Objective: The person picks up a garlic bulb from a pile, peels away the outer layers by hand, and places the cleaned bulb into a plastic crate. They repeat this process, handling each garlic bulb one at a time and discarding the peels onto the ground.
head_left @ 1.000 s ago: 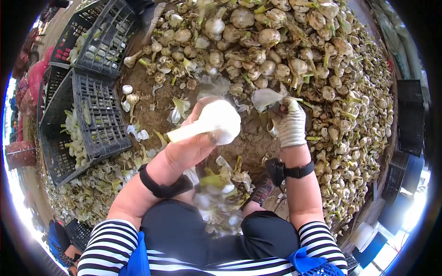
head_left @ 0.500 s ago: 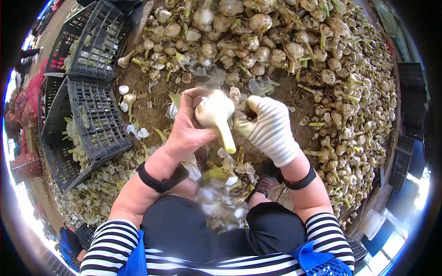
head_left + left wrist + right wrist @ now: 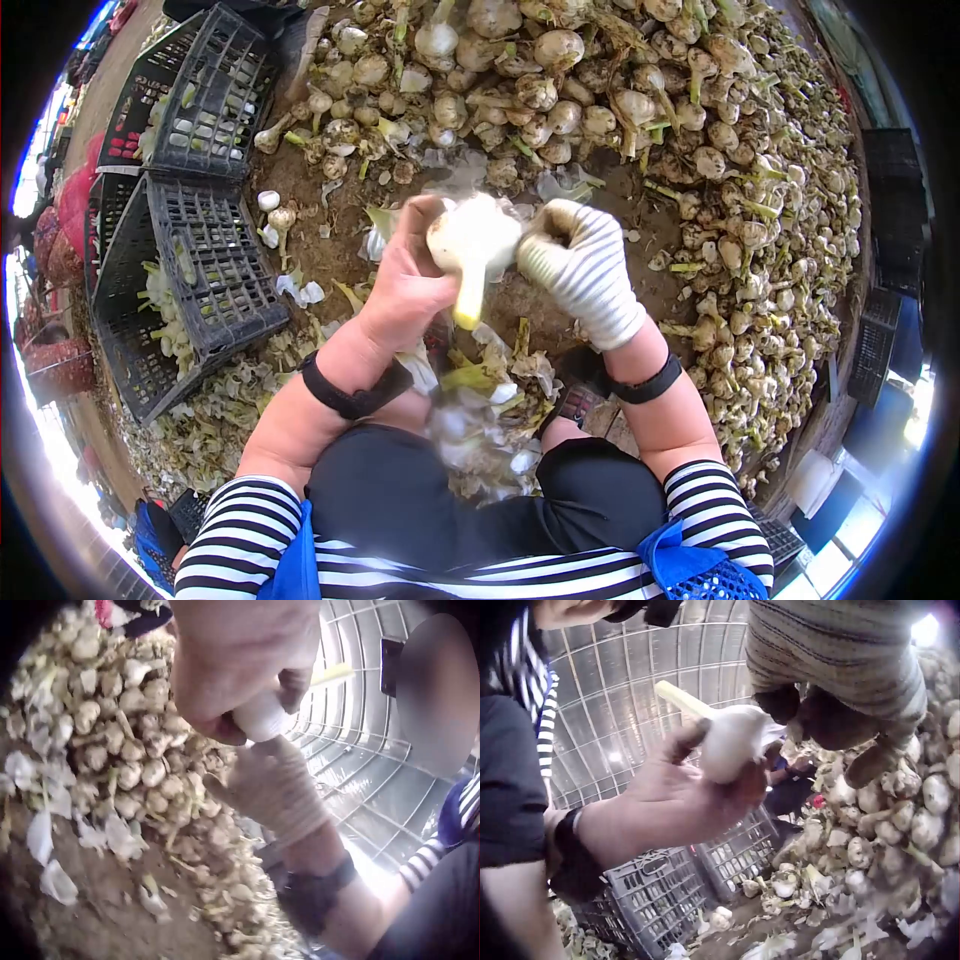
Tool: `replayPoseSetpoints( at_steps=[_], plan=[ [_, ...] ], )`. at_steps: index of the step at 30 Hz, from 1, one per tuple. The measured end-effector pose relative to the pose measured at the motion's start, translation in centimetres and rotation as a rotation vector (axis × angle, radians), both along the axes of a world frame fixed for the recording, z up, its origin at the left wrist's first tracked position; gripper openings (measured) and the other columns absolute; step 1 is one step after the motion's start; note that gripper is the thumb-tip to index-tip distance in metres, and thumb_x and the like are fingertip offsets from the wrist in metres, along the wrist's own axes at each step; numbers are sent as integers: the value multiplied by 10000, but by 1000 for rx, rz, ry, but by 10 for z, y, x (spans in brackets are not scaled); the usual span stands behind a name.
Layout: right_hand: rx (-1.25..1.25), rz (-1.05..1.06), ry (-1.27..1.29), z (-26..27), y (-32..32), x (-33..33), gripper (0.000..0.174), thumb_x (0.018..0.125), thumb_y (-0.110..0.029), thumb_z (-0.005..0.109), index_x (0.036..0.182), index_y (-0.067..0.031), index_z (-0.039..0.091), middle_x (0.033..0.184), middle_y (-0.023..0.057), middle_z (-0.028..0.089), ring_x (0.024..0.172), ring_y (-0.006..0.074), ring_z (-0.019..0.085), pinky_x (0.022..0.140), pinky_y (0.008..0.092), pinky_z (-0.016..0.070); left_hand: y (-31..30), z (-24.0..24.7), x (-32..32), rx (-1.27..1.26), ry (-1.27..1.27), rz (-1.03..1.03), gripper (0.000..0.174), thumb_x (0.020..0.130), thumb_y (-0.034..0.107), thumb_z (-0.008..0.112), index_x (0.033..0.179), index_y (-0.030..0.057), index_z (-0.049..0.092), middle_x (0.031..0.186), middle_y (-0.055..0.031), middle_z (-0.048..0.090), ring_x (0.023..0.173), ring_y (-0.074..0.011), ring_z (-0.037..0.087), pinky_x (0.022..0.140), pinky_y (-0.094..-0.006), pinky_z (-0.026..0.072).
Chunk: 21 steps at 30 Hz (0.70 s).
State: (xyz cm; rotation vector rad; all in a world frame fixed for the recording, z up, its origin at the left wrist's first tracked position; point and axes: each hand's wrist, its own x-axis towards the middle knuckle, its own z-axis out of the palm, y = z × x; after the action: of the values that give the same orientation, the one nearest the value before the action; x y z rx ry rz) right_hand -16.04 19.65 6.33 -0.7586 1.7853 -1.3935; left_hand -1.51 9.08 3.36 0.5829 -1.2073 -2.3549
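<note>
My bare left hand [image 3: 400,285] grips a white garlic bulb [image 3: 475,240] from the left, its thumb near the base of the cut stem. The pale stem [image 3: 470,300] points back toward my body. My right hand [image 3: 585,270], in a striped knitted glove, is at the bulb's right side with its fingers curled. In the right wrist view, a loose flap of papery skin [image 3: 772,732] stands off the bulb right at the gloved fingertips [image 3: 776,703]. The left wrist view shows the bulb [image 3: 259,718] between both hands, partly covered by fingers.
A large heap of unpeeled garlic [image 3: 730,200] spreads ahead and to the right. Two black plastic crates [image 3: 210,255] on the left hold trimmed garlic. Loose white skins [image 3: 298,290] and a few bulbs [image 3: 282,218] lie on the dirt. More peelings [image 3: 480,430] lie between my legs.
My right hand let go of a piece of skin on the dirt and came left to the bulb. In my left hand the bulb turned, so its stem swung from pointing left to pointing toward me.
</note>
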Motion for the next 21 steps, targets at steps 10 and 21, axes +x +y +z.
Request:
replayPoseSetpoints(
  at_steps=[10,21],
  plan=[
    [-52,68,742,1,0,1,66,704,-63,572,654,-19,575,580,94,571,519,156,527,506,297,438,6,4,-7,392,-10,35,565,772,153,661,1260,82,384,1170,-85,514,1069,-207,519,921,-342,425],
    [-331,-10,-637,-21,7,5,455,749,-204,720,1113,-89,473,1064,56,540,929,173,554,809,306,465,9,5,-13,-71,-17,-54,484,867,98,574,1310,41,388,1233,-54,499,1093,-150,500,927,-293,415]
  ],
)
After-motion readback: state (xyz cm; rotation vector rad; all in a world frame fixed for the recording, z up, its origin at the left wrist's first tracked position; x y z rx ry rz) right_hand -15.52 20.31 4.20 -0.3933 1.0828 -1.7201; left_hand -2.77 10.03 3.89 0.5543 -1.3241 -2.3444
